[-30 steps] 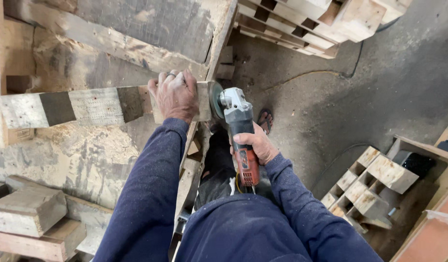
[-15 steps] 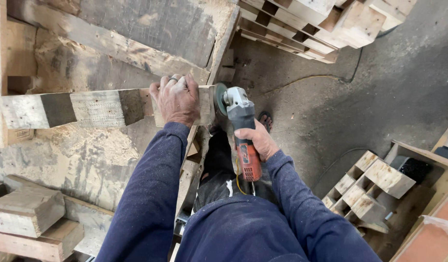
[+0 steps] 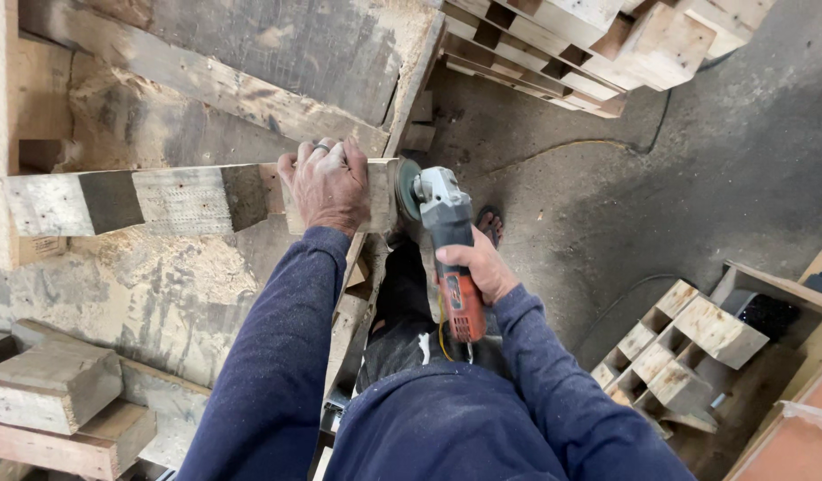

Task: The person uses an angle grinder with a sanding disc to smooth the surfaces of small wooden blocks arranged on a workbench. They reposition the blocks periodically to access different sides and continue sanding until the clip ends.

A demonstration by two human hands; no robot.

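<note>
Grinder (image 3: 447, 245) disc against plank (image 3: 170, 198) end

Dark grey concrete floor (image 3: 696, 178), dusty, under even daylight. Stacked pale wooden pallets (image 3: 607, 44) far right. Small wooden lattice frame (image 3: 669, 356) near right. Sawdust (image 3: 162, 267) spread over the worn table (image 3: 251, 53) on the left; loose timber blocks (image 3: 46, 383) near left.
</note>
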